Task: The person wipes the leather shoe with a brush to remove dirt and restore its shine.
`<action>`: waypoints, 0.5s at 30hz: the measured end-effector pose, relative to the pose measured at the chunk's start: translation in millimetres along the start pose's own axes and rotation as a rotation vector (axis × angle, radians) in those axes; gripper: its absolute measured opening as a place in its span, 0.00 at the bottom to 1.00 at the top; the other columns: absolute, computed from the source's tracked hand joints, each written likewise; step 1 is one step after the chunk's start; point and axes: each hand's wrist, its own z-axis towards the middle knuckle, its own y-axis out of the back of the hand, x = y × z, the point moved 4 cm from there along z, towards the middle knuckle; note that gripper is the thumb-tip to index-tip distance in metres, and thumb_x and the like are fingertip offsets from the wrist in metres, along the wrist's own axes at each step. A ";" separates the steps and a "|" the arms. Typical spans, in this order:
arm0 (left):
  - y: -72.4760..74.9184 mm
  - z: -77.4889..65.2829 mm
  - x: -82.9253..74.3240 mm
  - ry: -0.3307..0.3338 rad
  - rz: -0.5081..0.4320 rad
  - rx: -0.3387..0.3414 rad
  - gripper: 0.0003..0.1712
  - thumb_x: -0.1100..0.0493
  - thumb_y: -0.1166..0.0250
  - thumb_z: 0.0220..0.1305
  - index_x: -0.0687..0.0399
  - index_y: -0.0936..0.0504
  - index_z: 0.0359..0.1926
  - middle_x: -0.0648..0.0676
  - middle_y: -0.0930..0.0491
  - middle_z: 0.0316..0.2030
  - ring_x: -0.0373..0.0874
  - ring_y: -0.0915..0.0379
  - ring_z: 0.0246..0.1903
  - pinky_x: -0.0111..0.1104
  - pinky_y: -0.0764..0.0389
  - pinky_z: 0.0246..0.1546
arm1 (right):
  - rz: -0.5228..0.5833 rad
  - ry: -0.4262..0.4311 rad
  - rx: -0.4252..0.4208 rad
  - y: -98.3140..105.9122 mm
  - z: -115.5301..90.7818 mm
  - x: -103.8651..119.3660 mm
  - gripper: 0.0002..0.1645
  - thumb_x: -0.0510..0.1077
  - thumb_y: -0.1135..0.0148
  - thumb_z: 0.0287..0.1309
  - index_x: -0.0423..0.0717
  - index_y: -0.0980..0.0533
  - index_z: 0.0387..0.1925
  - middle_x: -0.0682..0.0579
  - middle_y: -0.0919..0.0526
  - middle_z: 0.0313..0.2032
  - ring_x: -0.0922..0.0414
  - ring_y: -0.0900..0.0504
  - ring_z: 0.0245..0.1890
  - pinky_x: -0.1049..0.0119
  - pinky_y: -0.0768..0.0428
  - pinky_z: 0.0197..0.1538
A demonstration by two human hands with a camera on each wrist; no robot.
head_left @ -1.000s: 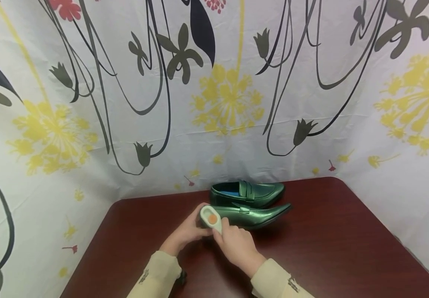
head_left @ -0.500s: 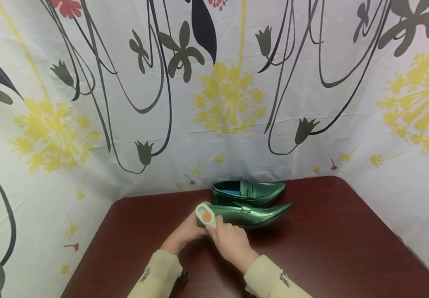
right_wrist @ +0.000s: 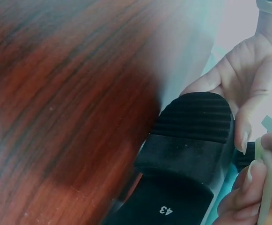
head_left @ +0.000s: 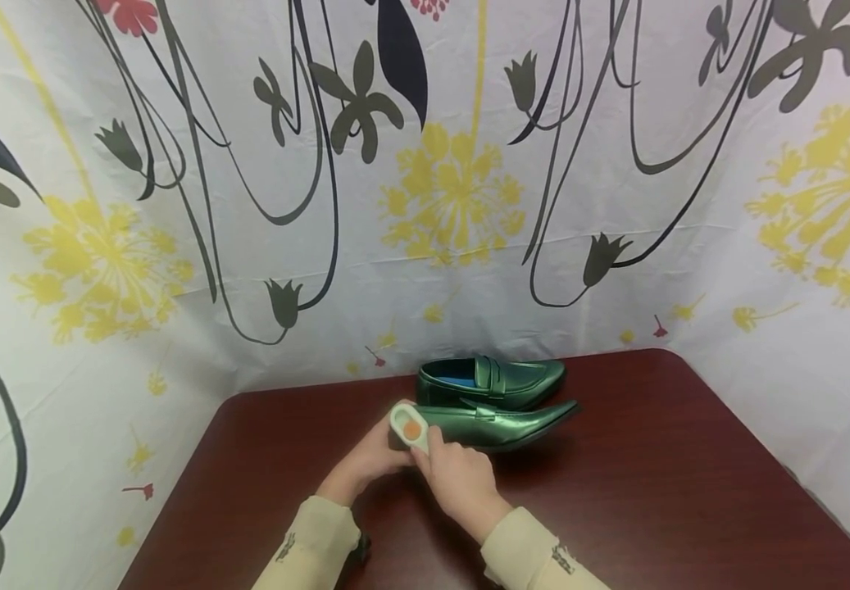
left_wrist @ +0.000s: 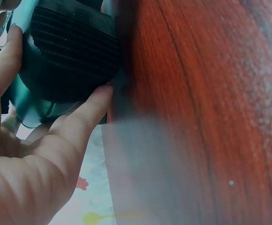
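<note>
My left hand [head_left: 371, 457] grips the heel of a shiny green loafer [head_left: 498, 428], which is tipped so its sole faces me. Up close in the left wrist view, thumb and fingers wrap around the ribbed black heel [left_wrist: 75, 54]. A pale green brush [head_left: 404, 419] with an orange spot on its back is held in my right hand [head_left: 465, 483]. In the right wrist view, its dark bristles [right_wrist: 245, 157] meet the side of the shoe near the heel. The sole [right_wrist: 173, 197] there bears the number 43.
A second green loafer [head_left: 509, 385] with a blue insole stands upright right behind the held one. Both are on a dark red-brown wooden table [head_left: 638, 492]. A white flower-printed cloth [head_left: 365, 311] hangs behind the table's back edge and along both sides.
The brush and my right hand have shifted a little left and up along the heel, then slightly back right. My left hand and both loafers have stayed nearly in place.
</note>
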 end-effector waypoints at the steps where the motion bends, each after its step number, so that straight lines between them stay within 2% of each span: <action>1: 0.0 0.4 0.3 0.005 0.003 0.000 0.49 0.61 0.23 0.55 0.41 0.38 0.74 0.58 0.33 0.67 0.55 0.34 0.57 0.40 0.22 0.38 | 0.001 -0.004 0.005 0.8 -0.1 -0.2 0.22 0.62 0.44 0.70 0.48 0.31 0.40 0.50 0.26 0.16 0.52 0.30 0.12 0.59 0.35 0.15; 9: -0.3 1.2 -0.1 0.023 0.015 0.019 0.49 0.58 0.23 0.56 0.36 0.38 0.74 0.58 0.35 0.68 0.54 0.32 0.56 0.39 0.22 0.36 | 0.016 -0.020 0.021 7.7 -1.8 -2.9 0.21 0.62 0.42 0.69 0.49 0.30 0.41 0.49 0.25 0.17 0.50 0.28 0.13 0.57 0.33 0.16; 15: 0.5 2.9 0.1 -0.010 0.006 0.048 0.46 0.57 0.23 0.57 0.33 0.37 0.72 0.55 0.36 0.70 0.56 0.34 0.60 0.41 0.22 0.39 | 0.025 -0.030 0.035 7.9 -2.8 -6.2 0.21 0.63 0.43 0.69 0.50 0.30 0.43 0.49 0.25 0.18 0.52 0.29 0.14 0.58 0.33 0.16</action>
